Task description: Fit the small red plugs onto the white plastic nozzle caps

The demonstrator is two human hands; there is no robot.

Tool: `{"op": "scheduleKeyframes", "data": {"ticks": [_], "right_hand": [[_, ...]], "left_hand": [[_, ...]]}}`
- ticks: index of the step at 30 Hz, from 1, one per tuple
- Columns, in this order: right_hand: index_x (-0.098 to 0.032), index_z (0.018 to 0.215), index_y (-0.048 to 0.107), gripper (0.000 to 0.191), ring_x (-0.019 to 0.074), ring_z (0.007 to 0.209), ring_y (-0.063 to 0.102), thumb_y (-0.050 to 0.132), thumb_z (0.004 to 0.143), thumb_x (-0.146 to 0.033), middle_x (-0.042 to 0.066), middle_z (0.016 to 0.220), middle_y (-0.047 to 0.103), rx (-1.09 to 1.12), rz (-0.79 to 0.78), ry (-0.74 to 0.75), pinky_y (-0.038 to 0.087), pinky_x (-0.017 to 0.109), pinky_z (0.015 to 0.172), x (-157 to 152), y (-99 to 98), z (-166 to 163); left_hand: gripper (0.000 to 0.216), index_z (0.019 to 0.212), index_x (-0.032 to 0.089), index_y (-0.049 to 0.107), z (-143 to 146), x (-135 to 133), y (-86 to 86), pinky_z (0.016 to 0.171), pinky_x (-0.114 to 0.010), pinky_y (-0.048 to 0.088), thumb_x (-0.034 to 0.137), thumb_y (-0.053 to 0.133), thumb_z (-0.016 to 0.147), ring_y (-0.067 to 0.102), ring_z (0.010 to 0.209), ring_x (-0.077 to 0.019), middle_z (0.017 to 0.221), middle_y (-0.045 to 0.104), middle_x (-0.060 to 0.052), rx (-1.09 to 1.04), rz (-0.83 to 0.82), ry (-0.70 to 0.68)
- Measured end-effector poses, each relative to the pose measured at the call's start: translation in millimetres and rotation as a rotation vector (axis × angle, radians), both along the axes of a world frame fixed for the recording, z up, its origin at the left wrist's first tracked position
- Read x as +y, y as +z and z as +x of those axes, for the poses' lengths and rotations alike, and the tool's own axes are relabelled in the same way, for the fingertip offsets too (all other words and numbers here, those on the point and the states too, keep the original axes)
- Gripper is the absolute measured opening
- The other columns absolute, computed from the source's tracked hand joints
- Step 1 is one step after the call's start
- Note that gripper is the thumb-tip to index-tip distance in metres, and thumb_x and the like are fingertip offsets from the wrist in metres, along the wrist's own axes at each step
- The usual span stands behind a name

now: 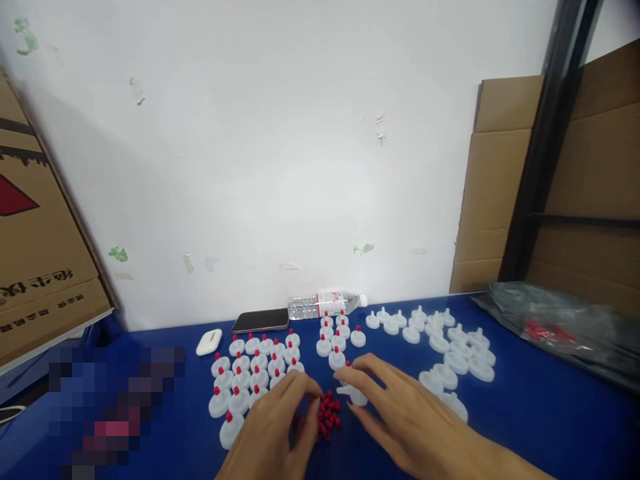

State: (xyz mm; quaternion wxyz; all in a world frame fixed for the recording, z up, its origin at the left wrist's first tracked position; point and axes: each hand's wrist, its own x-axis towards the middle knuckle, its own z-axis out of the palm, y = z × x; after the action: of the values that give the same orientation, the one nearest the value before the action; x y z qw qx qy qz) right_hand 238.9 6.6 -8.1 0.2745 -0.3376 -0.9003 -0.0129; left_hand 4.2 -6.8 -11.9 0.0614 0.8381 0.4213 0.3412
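My right hand [395, 407] grips a white translucent nozzle lid [355, 395] between thumb and fingers, tilted so its spout points left. My left hand [280, 420] is closed in a pinch beside the pile of small red caps [329, 417]; what sits between its fingertips is too small to make out. Rows of white lids with red caps on their spouts [240, 380] stand behind and left of my left hand. A smaller group of red-capped lids [336, 340] stands beyond the hands. Bare-spouted white lids [450, 347] spread out at the right.
Along the wall [300, 133] lie a plastic water bottle [327, 305], a phone [260, 321] and a white earbud case [209, 342]. A grey plastic bag [540, 327] with red pieces lies at the right of the blue table [165, 413]. Cardboard boxes [45, 233] flank the left.
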Motion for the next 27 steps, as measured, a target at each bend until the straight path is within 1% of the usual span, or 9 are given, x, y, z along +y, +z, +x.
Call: {"op": "scheduleKeyframes", "data": {"ticks": [3, 6, 9, 15, 17, 20, 22, 24, 27], "right_hand": [[-0.024, 0.133, 0.047, 0.047, 0.0215, 0.101, 0.068, 0.055, 0.091, -0.004, 0.008, 0.118, 0.061, -0.018, -0.065, 0.035, 0.061, 0.034, 0.083, -3.4, 2.3, -3.0], [-0.024, 0.136, 0.045, 0.05, 0.023, 0.104, 0.068, 0.057, 0.091, -0.006, 0.009, 0.12, 0.061, -0.032, -0.039, 0.058, 0.061, 0.036, 0.086, -3.7, 4.2, -2.8], [-0.025, 0.139, 0.042, 0.052, 0.0227, 0.104, 0.067, 0.058, 0.092, -0.008, 0.009, 0.12, 0.061, 0.007, -0.012, 0.081, 0.06, 0.036, 0.087, -2.9, 3.5, -1.3], [-0.024, 0.135, 0.046, 0.043, 0.0215, 0.1, 0.067, 0.056, 0.095, -0.011, 0.007, 0.116, 0.063, 0.039, 0.035, 0.136, 0.06, 0.035, 0.085, -1.8, -0.5, 0.9], [-0.024, 0.133, 0.048, 0.038, 0.0204, 0.099, 0.066, 0.055, 0.097, -0.013, 0.007, 0.115, 0.064, 0.056, 0.052, 0.16, 0.06, 0.033, 0.085, -0.9, -1.1, 2.0], [-0.023, 0.132, 0.051, 0.031, 0.0175, 0.1, 0.066, 0.051, 0.102, -0.016, 0.008, 0.116, 0.064, 0.119, 0.09, 0.192, 0.058, 0.029, 0.086, 1.0, -1.1, 4.4], [-0.022, 0.129, 0.053, 0.026, 0.0155, 0.102, 0.066, 0.05, 0.103, -0.018, 0.008, 0.117, 0.065, 0.172, 0.124, 0.212, 0.057, 0.026, 0.087, 1.7, -1.0, 6.1], [-0.021, 0.126, 0.054, 0.023, 0.0138, 0.105, 0.067, 0.051, 0.104, -0.02, 0.008, 0.119, 0.066, 0.215, 0.162, 0.234, 0.056, 0.023, 0.09, 1.7, -0.5, 7.4], [-0.019, 0.121, 0.056, 0.018, 0.0129, 0.113, 0.066, 0.051, 0.104, -0.018, 0.009, 0.12, 0.069, 0.245, 0.24, 0.294, 0.054, 0.024, 0.098, 1.2, 1.2, 8.6]], "left_hand": [[0.014, 0.099, 0.024, 0.062, 4.7, -4.6, 1.1, 0.047, -0.017, 0.044, 0.02, 0.049, 0.099, 0.063, 0.056, -0.0094, 0.084, 0.072, 0.002, -0.107, -0.108, -0.03], [0.015, 0.107, 0.025, 0.067, 5.7, -5.2, -0.3, 0.047, -0.014, 0.046, 0.025, 0.054, 0.1, 0.066, 0.054, -0.0078, 0.088, 0.076, 0.001, -0.183, -0.199, -0.056], [0.02, 0.114, 0.026, 0.07, 4.7, -3.8, -2.5, 0.05, -0.013, 0.049, 0.029, 0.055, 0.101, 0.068, 0.054, -0.0081, 0.085, 0.077, 0.002, -0.217, -0.236, -0.084], [0.028, 0.114, 0.027, 0.076, 6.5, -4.4, 1.7, 0.057, -0.017, 0.051, 0.034, 0.052, 0.102, 0.069, 0.057, -0.0111, 0.075, 0.076, 0.001, -0.259, -0.327, -0.076], [0.029, 0.112, 0.025, 0.078, 7.4, -4.6, 3.2, 0.058, -0.018, 0.052, 0.035, 0.052, 0.102, 0.069, 0.056, -0.0115, 0.074, 0.075, 0.001, -0.315, -0.398, -0.073], [0.03, 0.108, 0.021, 0.078, 7.4, -2.3, 4.1, 0.057, -0.021, 0.053, 0.041, 0.059, 0.098, 0.069, 0.053, -0.0121, 0.081, 0.077, -0.002, -0.454, -0.563, -0.074], [0.034, 0.106, 0.019, 0.078, 7.0, 0.6, 4.7, 0.049, -0.02, 0.049, 0.047, 0.066, 0.093, 0.069, 0.05, -0.0131, 0.077, 0.076, -0.002, -0.524, -0.664, -0.073], [0.04, 0.105, 0.017, 0.079, 6.7, 3.7, 5.7, 0.04, -0.017, 0.04, 0.053, 0.07, 0.088, 0.068, 0.047, -0.0142, 0.066, 0.072, -0.001, -0.561, -0.738, -0.084], [0.049, 0.102, 0.016, 0.08, 6.6, 6.6, 6.8, 0.034, -0.015, 0.029, 0.06, 0.073, 0.082, 0.068, 0.045, -0.0151, 0.056, 0.066, 0.0, -0.603, -0.796, -0.125]]}}
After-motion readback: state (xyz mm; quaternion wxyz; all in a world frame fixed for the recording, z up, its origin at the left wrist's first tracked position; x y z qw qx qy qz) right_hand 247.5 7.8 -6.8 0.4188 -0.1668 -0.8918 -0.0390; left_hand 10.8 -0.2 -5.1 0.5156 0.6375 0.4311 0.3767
